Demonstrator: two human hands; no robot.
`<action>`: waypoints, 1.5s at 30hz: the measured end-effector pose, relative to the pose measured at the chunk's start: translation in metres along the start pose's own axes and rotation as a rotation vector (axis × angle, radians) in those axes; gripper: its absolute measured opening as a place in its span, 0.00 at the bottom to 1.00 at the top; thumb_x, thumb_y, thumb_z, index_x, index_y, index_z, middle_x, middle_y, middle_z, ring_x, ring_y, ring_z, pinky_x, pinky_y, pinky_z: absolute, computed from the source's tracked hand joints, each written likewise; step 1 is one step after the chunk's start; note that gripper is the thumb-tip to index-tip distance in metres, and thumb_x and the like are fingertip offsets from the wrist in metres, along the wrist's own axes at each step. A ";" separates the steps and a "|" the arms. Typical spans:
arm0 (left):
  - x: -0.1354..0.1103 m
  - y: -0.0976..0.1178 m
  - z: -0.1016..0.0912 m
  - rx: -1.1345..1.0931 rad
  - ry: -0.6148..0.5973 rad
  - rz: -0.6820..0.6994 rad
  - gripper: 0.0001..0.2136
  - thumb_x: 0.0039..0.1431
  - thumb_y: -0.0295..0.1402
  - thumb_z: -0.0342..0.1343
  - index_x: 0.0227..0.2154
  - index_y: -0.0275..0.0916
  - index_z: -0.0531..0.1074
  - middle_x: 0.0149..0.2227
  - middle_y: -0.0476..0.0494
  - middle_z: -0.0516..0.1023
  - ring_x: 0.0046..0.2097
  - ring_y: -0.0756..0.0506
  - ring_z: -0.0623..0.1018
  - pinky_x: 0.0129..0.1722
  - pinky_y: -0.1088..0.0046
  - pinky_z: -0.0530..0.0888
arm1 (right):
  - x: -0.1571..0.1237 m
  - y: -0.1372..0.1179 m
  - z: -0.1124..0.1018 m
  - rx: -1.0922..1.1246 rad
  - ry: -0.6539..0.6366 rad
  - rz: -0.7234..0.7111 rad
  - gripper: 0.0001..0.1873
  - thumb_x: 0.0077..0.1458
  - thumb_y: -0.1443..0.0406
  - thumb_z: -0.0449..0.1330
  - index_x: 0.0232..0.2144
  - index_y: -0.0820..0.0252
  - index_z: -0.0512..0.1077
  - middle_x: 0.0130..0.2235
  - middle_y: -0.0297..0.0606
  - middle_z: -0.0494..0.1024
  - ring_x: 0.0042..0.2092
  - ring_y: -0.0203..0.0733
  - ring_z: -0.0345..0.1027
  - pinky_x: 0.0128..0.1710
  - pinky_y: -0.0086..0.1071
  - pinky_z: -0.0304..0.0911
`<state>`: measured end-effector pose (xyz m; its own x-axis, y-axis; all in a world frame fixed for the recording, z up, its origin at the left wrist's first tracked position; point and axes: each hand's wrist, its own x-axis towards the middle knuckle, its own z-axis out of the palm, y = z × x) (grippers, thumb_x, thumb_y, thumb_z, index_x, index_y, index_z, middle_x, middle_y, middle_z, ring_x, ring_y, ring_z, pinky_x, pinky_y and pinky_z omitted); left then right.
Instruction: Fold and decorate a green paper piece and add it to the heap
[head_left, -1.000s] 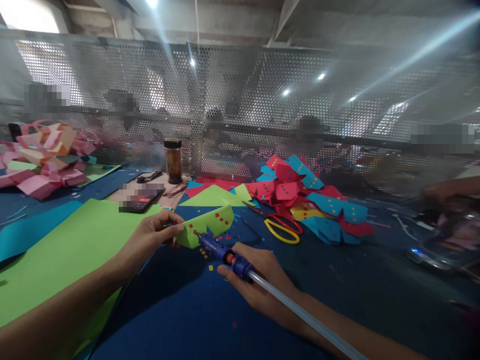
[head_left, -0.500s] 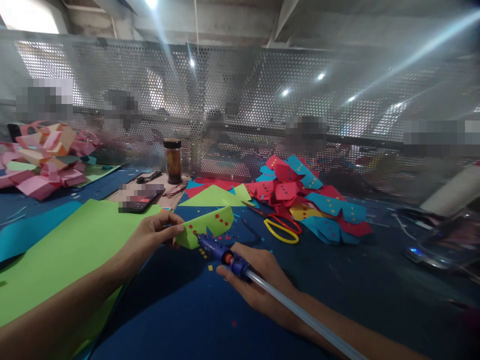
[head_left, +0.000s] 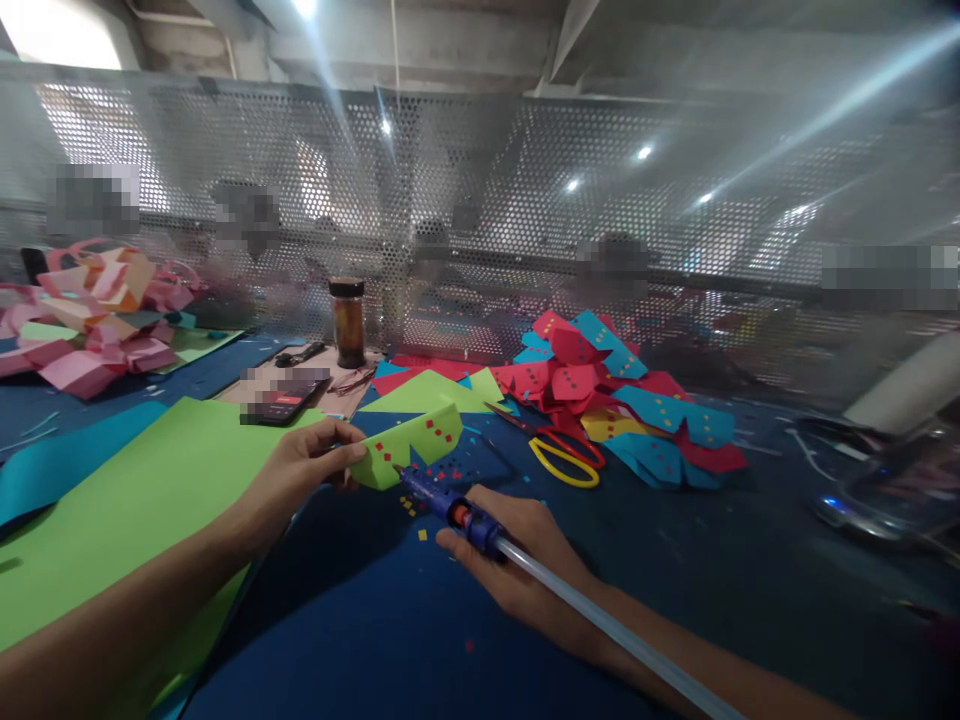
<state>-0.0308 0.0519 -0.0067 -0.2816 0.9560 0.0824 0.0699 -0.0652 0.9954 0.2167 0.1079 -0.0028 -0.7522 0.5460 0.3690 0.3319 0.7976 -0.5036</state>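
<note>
My left hand [head_left: 304, 470] pinches the left end of a folded green paper piece [head_left: 411, 445] dotted with small red squares, holding it just above the blue table [head_left: 390, 620]. My right hand [head_left: 525, 565] is wrapped around a blue glue gun [head_left: 442, 502] with a clear glue stick [head_left: 600, 625] running back along my forearm. The gun's nozzle touches the lower edge of the green piece.
A large green sheet [head_left: 127, 500] lies at left, scissors with yellow and red handles [head_left: 562, 455] and a heap of red and blue folded pieces [head_left: 622, 400] behind. A phone [head_left: 281, 397], a dark jar [head_left: 348, 322] and pink paper shapes [head_left: 90, 320] stand farther back. Perforated metal screen beyond.
The green piece has lifted and tilted slightly in my left hand. The glue gun's nozzle stays at its lower edge; both hands have barely shifted.
</note>
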 end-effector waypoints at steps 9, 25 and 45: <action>0.000 -0.001 -0.001 -0.010 0.001 -0.006 0.10 0.49 0.39 0.65 0.28 0.38 0.73 0.24 0.52 0.73 0.24 0.52 0.72 0.27 0.76 0.67 | -0.001 0.001 0.000 0.005 -0.002 -0.009 0.14 0.58 0.59 0.58 0.25 0.57 0.60 0.25 0.30 0.70 0.24 0.33 0.61 0.25 0.28 0.52; -0.001 -0.004 -0.004 0.004 -0.022 0.010 0.10 0.52 0.39 0.63 0.30 0.38 0.73 0.26 0.52 0.73 0.26 0.52 0.72 0.28 0.77 0.67 | 0.000 0.002 0.002 0.010 -0.012 0.038 0.18 0.58 0.56 0.57 0.22 0.57 0.58 0.23 0.29 0.66 0.23 0.32 0.57 0.23 0.26 0.50; 0.001 -0.004 -0.003 -0.013 -0.020 0.019 0.11 0.51 0.39 0.64 0.29 0.38 0.72 0.25 0.52 0.72 0.25 0.52 0.72 0.26 0.77 0.67 | 0.000 0.006 0.002 -0.034 -0.043 0.050 0.17 0.57 0.56 0.57 0.23 0.57 0.58 0.22 0.29 0.66 0.22 0.32 0.55 0.24 0.26 0.48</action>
<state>-0.0340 0.0521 -0.0104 -0.2611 0.9601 0.1001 0.0625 -0.0866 0.9943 0.2171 0.1120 -0.0075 -0.7573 0.5748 0.3100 0.3887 0.7781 -0.4934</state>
